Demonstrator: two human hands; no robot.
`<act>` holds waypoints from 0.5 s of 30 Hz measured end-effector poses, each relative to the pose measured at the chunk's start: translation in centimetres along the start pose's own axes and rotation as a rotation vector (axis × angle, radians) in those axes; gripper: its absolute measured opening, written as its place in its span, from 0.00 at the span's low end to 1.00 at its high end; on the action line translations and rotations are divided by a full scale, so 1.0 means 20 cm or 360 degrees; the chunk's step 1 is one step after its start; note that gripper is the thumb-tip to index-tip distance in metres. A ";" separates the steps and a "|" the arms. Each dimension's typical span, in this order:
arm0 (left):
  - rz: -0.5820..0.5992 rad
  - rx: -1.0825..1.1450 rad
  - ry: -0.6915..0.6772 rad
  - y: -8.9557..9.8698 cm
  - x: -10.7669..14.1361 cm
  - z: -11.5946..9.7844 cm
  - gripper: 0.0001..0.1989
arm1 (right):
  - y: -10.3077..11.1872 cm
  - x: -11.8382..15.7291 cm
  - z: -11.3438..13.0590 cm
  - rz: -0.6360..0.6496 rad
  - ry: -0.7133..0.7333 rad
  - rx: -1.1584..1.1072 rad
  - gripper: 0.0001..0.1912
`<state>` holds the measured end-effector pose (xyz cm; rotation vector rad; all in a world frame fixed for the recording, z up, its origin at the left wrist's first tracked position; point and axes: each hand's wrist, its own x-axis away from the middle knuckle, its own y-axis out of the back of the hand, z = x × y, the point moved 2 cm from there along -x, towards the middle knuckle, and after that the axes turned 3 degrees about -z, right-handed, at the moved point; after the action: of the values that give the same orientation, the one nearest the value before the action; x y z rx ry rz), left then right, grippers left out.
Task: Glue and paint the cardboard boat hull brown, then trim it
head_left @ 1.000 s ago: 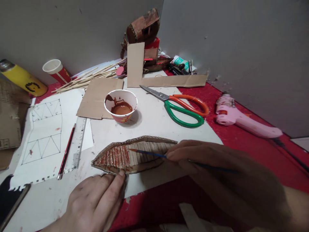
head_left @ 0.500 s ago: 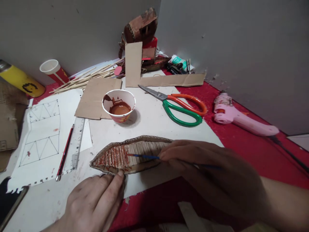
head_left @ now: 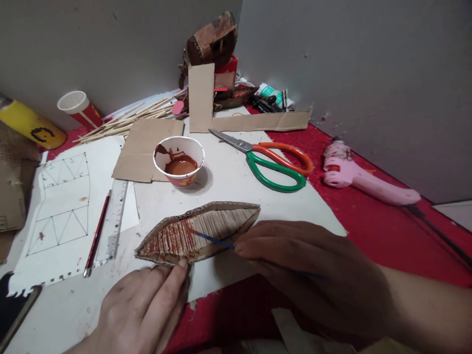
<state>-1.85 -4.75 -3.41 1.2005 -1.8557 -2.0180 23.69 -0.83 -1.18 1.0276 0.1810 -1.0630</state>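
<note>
A boat-shaped cardboard piece (head_left: 217, 225) with a ridged inside lies on white paper, its left half coated in wet reddish-brown paint and its right half bare. My left hand (head_left: 145, 300) grips its near edge, fingertips pressed on the rim. In my right hand (head_left: 295, 255) is a thin blue paintbrush (head_left: 217, 241), held in a pinch, its tip on the ridges where paint meets bare cardboard. Beyond the boat stands a paper cup (head_left: 180, 162) with brown paint inside.
Scissors (head_left: 275, 167) lie behind the boat, a pink glue gun (head_left: 368, 179) at right. Left are a pencil (head_left: 98, 231), ruler (head_left: 112, 221) and drawn sheet (head_left: 66, 196). Sticks (head_left: 136, 115), cardboard pieces (head_left: 147, 147) and a brown model (head_left: 214, 42) are at the back.
My right hand has shifted slightly left and down, uncovering the boat's right tip. The brush tip has moved a little up and left. My left hand keeps its hold.
</note>
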 end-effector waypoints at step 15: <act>-0.0005 0.0007 0.0000 0.00 -0.01 0.00 0.15 | 0.05 0.00 0.04 0.0047 -0.0051 0.0138 0.07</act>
<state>-1.75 -4.75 -3.26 1.2054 -1.8601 -2.0169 24.09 -1.28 -0.14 1.0871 0.0945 -1.0673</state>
